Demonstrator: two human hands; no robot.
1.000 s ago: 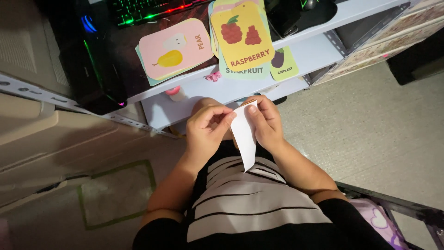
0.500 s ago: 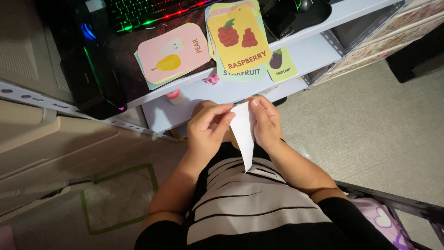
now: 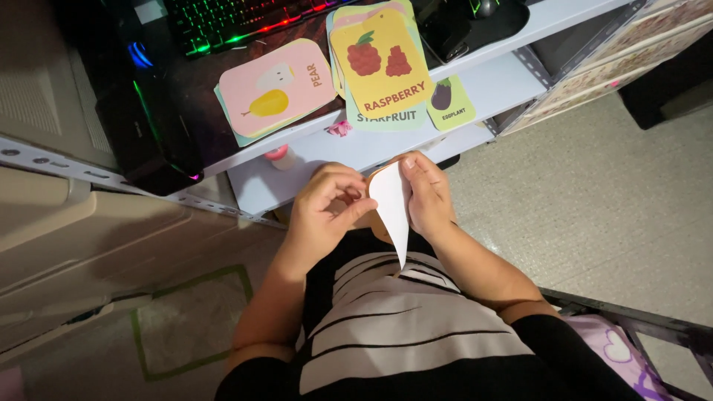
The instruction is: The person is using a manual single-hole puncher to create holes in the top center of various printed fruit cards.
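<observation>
Both hands hold one white card edge-on in front of my striped shirt. My left hand pinches its left edge with thumb and fingers. My right hand grips it from the right, fingers behind. An orange edge shows at the card's top. Its printed face is hidden from view. Just above the hands, on the white shelf, lie a yellow card with red berries on a stack, a pink card with a pear, and a small green card with an eggplant.
A backlit keyboard and a black mouse sit on the dark desk above. A black computer case stands left. A small pink object lies on the shelf. Green tape marks the floor lower left.
The view has shifted slightly. My left fingers have shifted along the card's edge; the card stays held in front of my chest.
</observation>
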